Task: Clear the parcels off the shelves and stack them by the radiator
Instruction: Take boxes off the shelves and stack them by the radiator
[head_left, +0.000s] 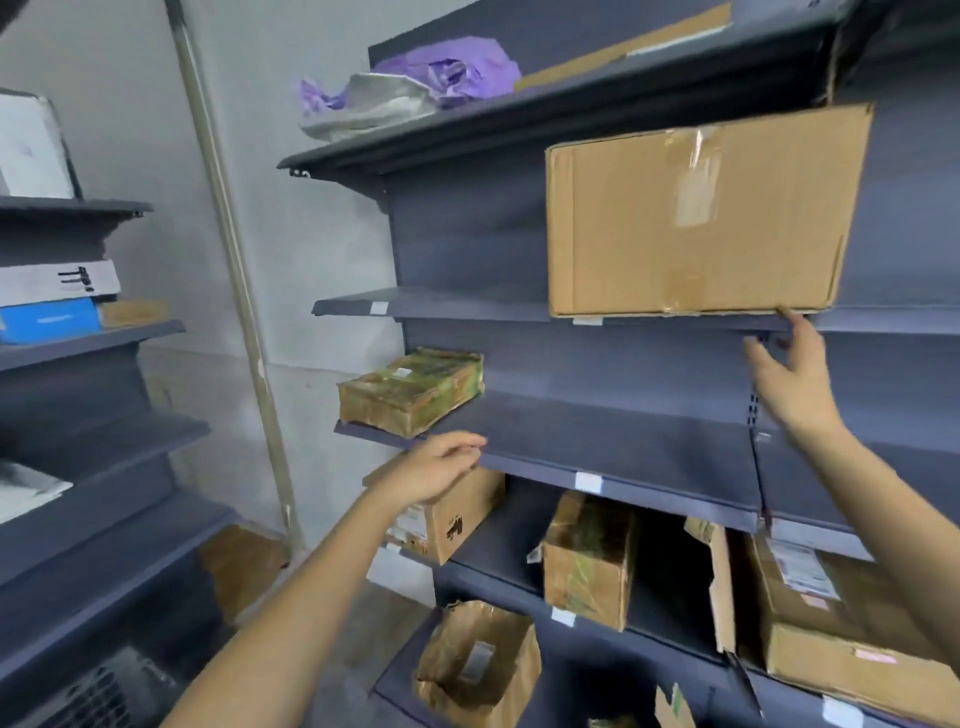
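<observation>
One large box (701, 213) hides the shelf back (right hand (792, 376) blurred).

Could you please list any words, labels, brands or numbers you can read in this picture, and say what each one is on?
Nothing here reads clearly enough to quote.
White shelf-edge tag: blank or blurred.
Shipping label on the lower right box: print too small and blurred.
Sticker on the crumpled box: unreadable.
Black mark on the small box behind the left hand: not legible.
Blue box: faint print, unreadable.
</observation>
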